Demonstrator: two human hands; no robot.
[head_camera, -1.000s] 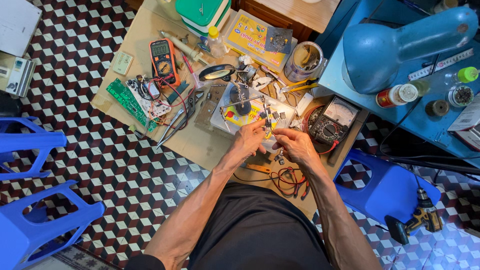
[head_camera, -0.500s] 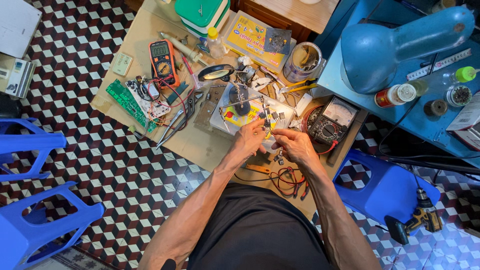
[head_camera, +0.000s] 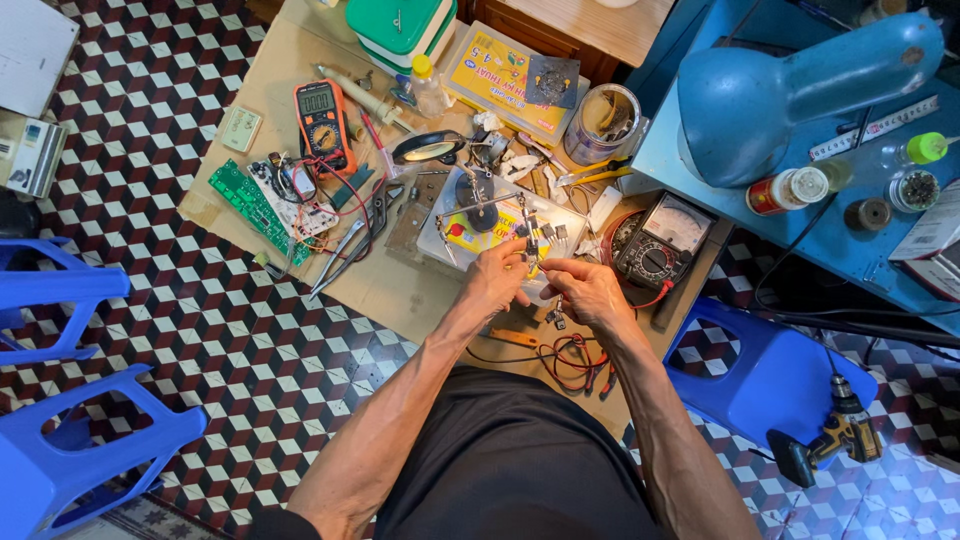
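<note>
Now | your left hand (head_camera: 497, 283) and right hand (head_camera: 590, 292) stay together just in front of the helping-hands stand (head_camera: 478, 200), barely shifted | both grips pinched on a small yellow component (head_camera: 537, 268) between them | fine work continues.

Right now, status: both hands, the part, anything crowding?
Left hand and right hand pinched together on a small part, detail too small to tell. Analog meter beside right hand. Red leads below.

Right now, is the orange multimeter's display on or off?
On: the orange multimeter lies face up and its pale screen shows dark digits.
</note>
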